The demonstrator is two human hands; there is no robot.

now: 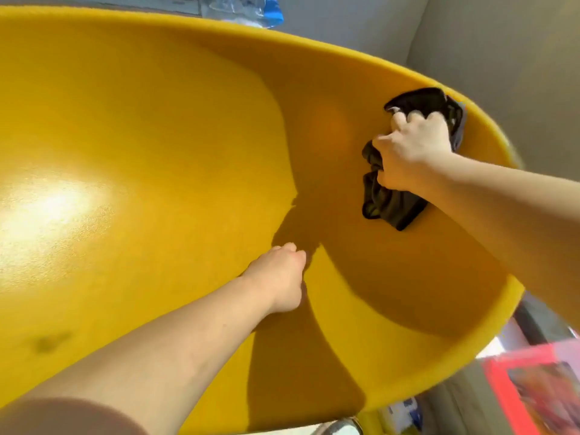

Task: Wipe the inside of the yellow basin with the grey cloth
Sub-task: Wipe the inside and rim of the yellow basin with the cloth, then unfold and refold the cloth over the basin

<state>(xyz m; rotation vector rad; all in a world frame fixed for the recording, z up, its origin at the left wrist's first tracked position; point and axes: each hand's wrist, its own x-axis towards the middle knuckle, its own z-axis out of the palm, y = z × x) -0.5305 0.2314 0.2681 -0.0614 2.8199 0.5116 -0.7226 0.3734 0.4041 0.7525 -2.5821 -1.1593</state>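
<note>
The yellow basin (175, 98) fills most of the view, its wide interior facing me. My right hand (411, 149) grips the dark grey cloth (389, 205) and presses it against the inner wall at the upper right, close under the rim. The bunched cloth sticks out above and below my fingers. My left hand (279, 277) rests on the basin's inner surface near the middle, fingers curled with nothing seen in them.
A bright glare patch lies on the basin's left side. A clear and blue plastic bag (248, 11) shows beyond the top rim. A pink-red box (539, 390) sits at the lower right below the rim. Grey walls stand at the upper right.
</note>
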